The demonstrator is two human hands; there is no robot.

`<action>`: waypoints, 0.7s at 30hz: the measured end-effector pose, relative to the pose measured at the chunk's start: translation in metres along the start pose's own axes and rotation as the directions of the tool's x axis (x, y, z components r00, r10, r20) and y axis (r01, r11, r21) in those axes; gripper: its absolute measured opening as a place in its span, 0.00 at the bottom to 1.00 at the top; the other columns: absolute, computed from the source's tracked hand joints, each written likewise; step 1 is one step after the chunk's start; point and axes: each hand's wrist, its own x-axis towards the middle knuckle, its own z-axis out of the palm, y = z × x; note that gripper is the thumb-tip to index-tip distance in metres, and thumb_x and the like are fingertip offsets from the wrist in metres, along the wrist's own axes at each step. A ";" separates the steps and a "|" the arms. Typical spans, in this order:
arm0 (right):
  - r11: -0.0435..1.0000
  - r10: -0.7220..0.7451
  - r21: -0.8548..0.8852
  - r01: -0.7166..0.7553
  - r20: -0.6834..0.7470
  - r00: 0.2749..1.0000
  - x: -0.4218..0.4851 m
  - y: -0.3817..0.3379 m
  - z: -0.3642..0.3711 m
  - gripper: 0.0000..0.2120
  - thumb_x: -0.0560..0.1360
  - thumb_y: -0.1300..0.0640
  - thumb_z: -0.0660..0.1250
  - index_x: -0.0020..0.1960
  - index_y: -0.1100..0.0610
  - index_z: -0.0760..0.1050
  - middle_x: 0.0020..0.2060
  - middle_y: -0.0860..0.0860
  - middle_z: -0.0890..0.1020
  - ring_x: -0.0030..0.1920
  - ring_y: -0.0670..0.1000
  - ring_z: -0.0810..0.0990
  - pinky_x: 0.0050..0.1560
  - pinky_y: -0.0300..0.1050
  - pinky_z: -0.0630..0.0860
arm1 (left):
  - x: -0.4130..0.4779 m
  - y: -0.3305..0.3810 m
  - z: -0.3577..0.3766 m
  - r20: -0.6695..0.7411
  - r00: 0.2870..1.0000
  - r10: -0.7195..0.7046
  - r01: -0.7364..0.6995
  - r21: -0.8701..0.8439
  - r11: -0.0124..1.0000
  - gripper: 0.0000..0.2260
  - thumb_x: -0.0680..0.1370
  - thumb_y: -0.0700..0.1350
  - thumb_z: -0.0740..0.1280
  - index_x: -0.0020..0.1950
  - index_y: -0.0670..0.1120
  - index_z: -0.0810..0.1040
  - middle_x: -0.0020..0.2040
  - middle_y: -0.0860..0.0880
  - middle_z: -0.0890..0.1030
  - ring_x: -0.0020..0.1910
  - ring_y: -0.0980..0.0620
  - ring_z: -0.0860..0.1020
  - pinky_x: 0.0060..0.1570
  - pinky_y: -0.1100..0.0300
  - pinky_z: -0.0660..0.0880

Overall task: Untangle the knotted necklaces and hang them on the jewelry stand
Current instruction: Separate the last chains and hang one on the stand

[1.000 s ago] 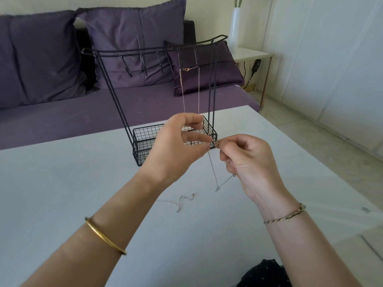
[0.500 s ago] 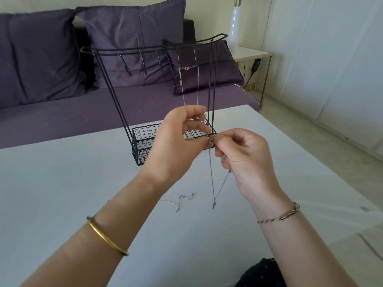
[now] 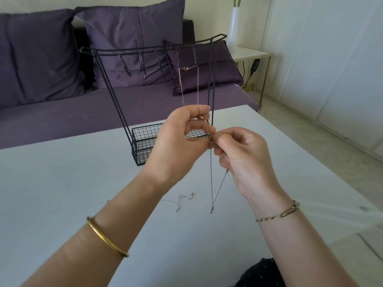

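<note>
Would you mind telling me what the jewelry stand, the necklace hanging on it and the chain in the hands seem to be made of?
Jewelry stand: likely thin metal rod and wire mesh, matte black coating.
Hung necklace: fine metal links, rose-gold tone, small clasp.
Held chain: fine metal, silver-grey, slightly glinting; alloy cannot be told.

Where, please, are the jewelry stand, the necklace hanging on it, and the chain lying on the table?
jewelry stand (image 3: 145, 139): head view, the wire basket at its base.
hanging necklace (image 3: 186, 68): head view, its clasp near the hook.
chain on the table (image 3: 179, 201): head view, the bent stretch near its end.
</note>
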 end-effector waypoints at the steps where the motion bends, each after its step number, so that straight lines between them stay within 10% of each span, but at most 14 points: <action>1: 1.000 0.002 0.005 -0.002 -0.001 1.000 0.000 0.000 0.000 0.10 0.71 0.71 0.62 0.33 0.63 0.74 0.22 0.50 0.73 0.20 0.45 0.63 0.23 0.34 0.59 | 0.000 0.000 0.000 0.001 1.000 0.000 0.000 -0.002 1.000 0.23 0.71 0.26 0.68 0.55 0.52 0.73 0.55 0.48 0.78 0.48 0.60 0.80 0.45 0.62 0.80; 16: 0.959 -0.146 -0.223 0.175 0.140 0.979 0.021 -0.001 0.009 0.04 0.73 0.64 0.69 0.40 0.57 0.81 0.23 0.42 0.75 0.24 0.40 0.70 0.28 0.29 0.64 | 0.012 0.002 -0.024 -0.123 0.983 -0.137 0.120 -0.137 0.983 0.18 0.73 0.28 0.67 0.58 0.44 0.76 0.46 0.50 0.81 0.47 0.56 0.81 0.52 0.61 0.78; 21: 0.765 -0.303 -0.485 0.424 0.309 0.901 0.055 -0.020 0.039 0.04 0.72 0.60 0.70 0.39 0.54 0.82 0.32 0.41 0.80 0.35 0.38 0.76 0.38 0.30 0.70 | 0.040 0.006 -0.053 -0.195 0.981 0.016 0.077 0.461 0.884 0.15 0.71 0.34 0.71 0.56 0.44 0.78 0.46 0.52 0.81 0.42 0.57 0.80 0.48 0.64 0.77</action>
